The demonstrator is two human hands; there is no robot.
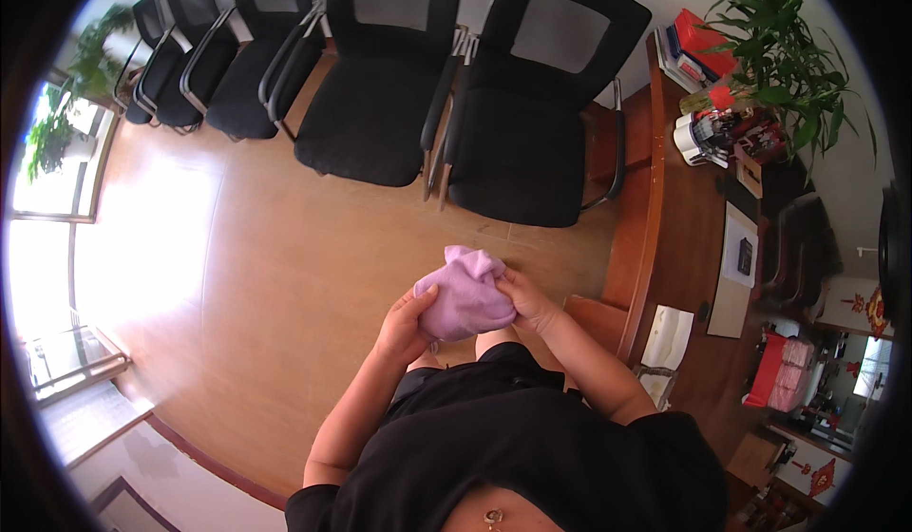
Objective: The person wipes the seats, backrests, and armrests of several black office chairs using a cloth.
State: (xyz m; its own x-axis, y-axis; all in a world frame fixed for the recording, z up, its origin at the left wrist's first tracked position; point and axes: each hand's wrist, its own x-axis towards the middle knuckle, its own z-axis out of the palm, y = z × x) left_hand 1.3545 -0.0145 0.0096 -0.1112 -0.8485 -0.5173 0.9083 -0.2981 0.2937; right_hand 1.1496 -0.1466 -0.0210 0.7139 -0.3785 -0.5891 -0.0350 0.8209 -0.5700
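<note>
The lilac cloth [465, 294] sits bunched between both hands above the wooden floor [285, 275]; left hand [407, 325] cups its left side, right hand [528, 301] pinches its right edge (black chairs [456, 104] beyond).

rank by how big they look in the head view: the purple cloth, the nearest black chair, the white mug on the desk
1. nearest black chair
2. purple cloth, held in both hands close to the camera, so nearness enlarges it
3. white mug, far off on the desk
</note>
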